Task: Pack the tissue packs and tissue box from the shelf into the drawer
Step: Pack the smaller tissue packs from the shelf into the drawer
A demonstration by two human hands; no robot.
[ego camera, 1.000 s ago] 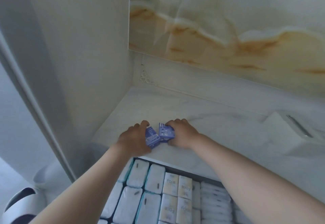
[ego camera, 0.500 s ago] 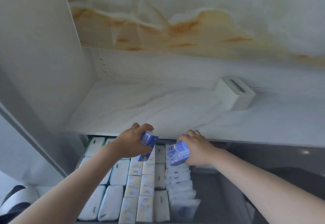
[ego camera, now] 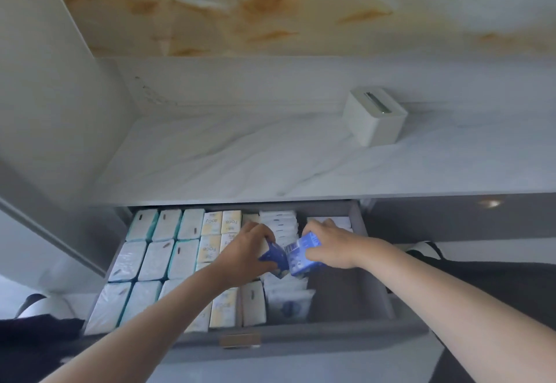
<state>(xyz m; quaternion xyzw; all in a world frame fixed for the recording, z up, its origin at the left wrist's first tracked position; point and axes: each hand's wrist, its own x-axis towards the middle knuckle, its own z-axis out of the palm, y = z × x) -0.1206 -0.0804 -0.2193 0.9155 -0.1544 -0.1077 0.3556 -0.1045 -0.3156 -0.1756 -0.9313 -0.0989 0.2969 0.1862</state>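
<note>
Left hand (ego camera: pixel 246 247) fingers clamp one blue pack (ego camera: pixel 272 257), right hand (ego camera: pixel 328 247) fingers clamp another blue pack (ego camera: pixel 302 257), over the open drawer (ego camera: pixel 301 334); each would best be slotted in upright, snug against the white row (ego camera: pixel 279 226)

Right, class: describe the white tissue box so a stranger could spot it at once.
Start at the pale marble shelf above the open drawer. Towards its right, near the back wall, stands the tissue box. It is a plain white cube with a top slot, unlike the wrapped packs below.
</note>
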